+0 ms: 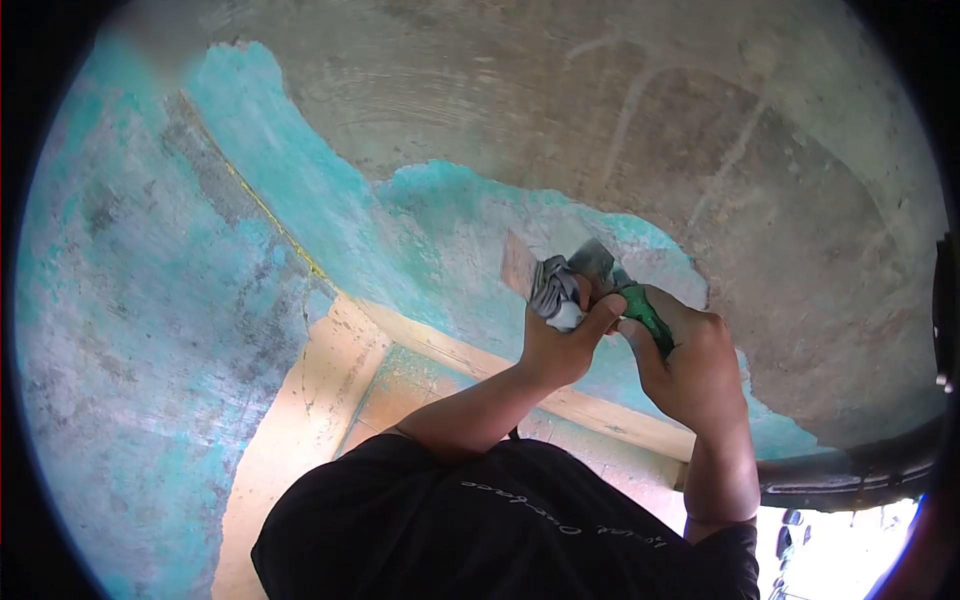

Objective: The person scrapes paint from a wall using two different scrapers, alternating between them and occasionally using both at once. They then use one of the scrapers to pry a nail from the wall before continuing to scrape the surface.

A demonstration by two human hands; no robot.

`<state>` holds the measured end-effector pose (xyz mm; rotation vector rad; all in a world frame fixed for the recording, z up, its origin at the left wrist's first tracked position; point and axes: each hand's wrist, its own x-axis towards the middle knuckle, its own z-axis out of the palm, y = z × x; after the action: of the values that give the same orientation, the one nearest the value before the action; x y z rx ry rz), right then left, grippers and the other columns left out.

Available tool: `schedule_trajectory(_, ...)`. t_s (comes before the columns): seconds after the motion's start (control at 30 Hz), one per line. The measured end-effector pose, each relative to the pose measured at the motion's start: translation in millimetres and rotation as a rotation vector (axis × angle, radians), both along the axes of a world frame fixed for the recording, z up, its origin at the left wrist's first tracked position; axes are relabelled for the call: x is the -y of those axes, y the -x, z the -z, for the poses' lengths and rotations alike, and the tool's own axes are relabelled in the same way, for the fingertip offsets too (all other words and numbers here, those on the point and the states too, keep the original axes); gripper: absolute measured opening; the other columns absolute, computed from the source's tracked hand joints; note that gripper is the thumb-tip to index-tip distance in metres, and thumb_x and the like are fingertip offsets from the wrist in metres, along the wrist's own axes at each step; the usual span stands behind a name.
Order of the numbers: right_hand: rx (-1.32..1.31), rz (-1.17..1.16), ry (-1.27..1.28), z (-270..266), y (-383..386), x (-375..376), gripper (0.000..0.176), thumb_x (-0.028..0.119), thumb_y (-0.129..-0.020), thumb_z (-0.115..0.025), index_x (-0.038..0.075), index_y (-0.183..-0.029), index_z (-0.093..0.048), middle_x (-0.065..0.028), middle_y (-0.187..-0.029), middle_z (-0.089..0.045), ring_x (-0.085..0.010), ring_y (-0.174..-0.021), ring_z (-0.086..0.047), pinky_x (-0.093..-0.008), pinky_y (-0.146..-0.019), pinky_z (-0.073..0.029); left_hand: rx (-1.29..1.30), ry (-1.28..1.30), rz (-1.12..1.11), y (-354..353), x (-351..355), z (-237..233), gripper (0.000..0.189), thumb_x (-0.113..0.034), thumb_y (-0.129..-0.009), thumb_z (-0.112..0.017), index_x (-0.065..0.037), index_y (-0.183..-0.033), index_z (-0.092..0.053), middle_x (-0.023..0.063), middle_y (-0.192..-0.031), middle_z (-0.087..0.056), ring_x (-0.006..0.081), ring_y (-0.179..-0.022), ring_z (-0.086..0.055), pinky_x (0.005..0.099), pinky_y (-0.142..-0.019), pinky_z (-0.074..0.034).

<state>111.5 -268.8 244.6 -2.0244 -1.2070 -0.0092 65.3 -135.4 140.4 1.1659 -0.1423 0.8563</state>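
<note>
My right hand [695, 365] is wrapped round the green handle [648, 318] of a putty knife, whose flat metal blade [592, 258] points up and left. My left hand [562, 348] is closed on a crumpled grey cloth [556, 290], close beside that blade. From the far side of the cloth sticks a flat brownish-grey plate [518, 263], its lower end hidden by the cloth. My left thumb reaches across to the front end of the green handle. Both hands are held together in front of my chest.
Behind the hands is a wall with patchy turquoise paint [430, 215] and bare grey plaster [480, 100]. A yellow line [270, 215] runs along the wall corner. Below are a cream ledge [430, 340] and tiles [400, 385]. A dark pipe-like edge [850, 475] lies at lower right.
</note>
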Motion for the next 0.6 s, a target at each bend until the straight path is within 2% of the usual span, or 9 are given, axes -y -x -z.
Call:
schedule_trajectory(0.1,0.090,0.033,0.071,6,-4,-35,0.017,0.014,-0.080,-0.061,0.005,-0.095,-0.060,-0.0198,-0.064,-0.059,-0.0390,-0.063,-0.060,-0.0435,-0.057,-0.048,0.020,0.073,-0.215,-4,-18,-2,0.031,0.001,-0.083,-0.064,-0.011,-0.083,-0.036,0.0057,-0.077,-0.054,0.0132,-0.065,-0.055,0.0263,-0.058,-0.045)
schedule_trajectory(0.13,0.064,0.008,0.035,2,-2,-34,0.016,0.014,-0.081,-0.060,0.006,-0.095,-0.059,-0.0190,-0.062,-0.058,-0.0390,-0.061,-0.059,-0.0429,-0.055,-0.048,-0.005,0.170,-0.108,1,-23,-8,0.032,-0.001,-0.082,-0.067,-0.011,-0.083,-0.037,0.0052,-0.074,-0.055,0.0123,-0.063,-0.056,0.0250,-0.056,-0.046)
schedule_trajectory(0.27,-0.003,0.045,-0.008,1,11,-20,0.015,0.013,-0.080,-0.060,0.008,-0.094,-0.061,-0.0184,-0.061,-0.058,-0.0381,-0.060,-0.060,-0.0413,-0.054,-0.048,-0.046,0.188,-0.089,8,-17,-10,0.035,-0.003,-0.077,-0.072,-0.009,-0.078,-0.038,0.0062,-0.072,-0.058,0.0099,-0.060,-0.058,0.0220,-0.051,-0.045)
schedule_trajectory(0.33,-0.035,0.067,0.005,-3,10,-8,0.015,0.013,-0.080,-0.060,0.008,-0.094,-0.062,-0.0182,-0.061,-0.057,-0.0376,-0.059,-0.060,-0.0400,-0.053,-0.048,-0.131,0.146,-0.041,13,-6,-11,0.021,-0.004,-0.077,-0.072,-0.004,-0.080,-0.051,0.0057,-0.071,-0.060,0.0086,-0.060,-0.057,0.0222,-0.051,-0.045)
schedule_trajectory(0.4,0.040,0.068,0.015,-6,3,-14,0.016,0.012,-0.079,-0.060,0.008,-0.095,-0.063,-0.0179,-0.060,-0.057,-0.0365,-0.058,-0.060,-0.0387,-0.052,-0.047,-0.210,0.062,-0.002,17,-4,-11,0.012,-0.007,-0.079,-0.071,0.001,-0.085,-0.064,0.0052,-0.072,-0.062,0.0082,-0.060,-0.058,0.0225,-0.051,-0.045)
schedule_trajectory(0.47,0.117,0.061,0.045,-9,-1,-32,0.016,0.011,-0.079,-0.061,0.008,-0.095,-0.065,-0.0171,-0.059,-0.056,-0.0342,-0.056,-0.060,-0.0372,-0.051,-0.046,-0.224,0.118,-0.029,21,-9,-11,0.012,-0.008,-0.080,-0.070,0.001,-0.085,-0.065,0.0065,-0.074,-0.063,0.0081,-0.062,-0.058,0.0224,-0.051,-0.046)
schedule_trajectory(0.5,0.076,0.073,0.051,-9,0,-31,0.016,0.011,-0.079,-0.061,0.008,-0.093,-0.065,-0.0169,-0.058,-0.055,-0.0335,-0.054,-0.059,-0.0366,-0.051,-0.046,-0.238,0.141,-0.038,24,-10,-10,0.011,-0.008,-0.081,-0.070,0.001,-0.085,-0.065,0.0071,-0.076,-0.064,0.0081,-0.063,-0.059,0.0223,-0.052,-0.046)
schedule_trajectory(0.6,-0.019,0.093,0.024,-13,2,-32,0.011,0.013,-0.079,-0.063,0.007,-0.087,-0.067,-0.0159,-0.057,-0.054,-0.0300,-0.048,-0.054,-0.0332,-0.049,-0.045,-0.115,0.205,0.003,24,-22,0,0.016,-0.006,-0.083,-0.066,-0.002,-0.082,-0.051,0.0128,-0.085,-0.066,0.0113,-0.069,-0.062,0.0239,-0.054,-0.050)
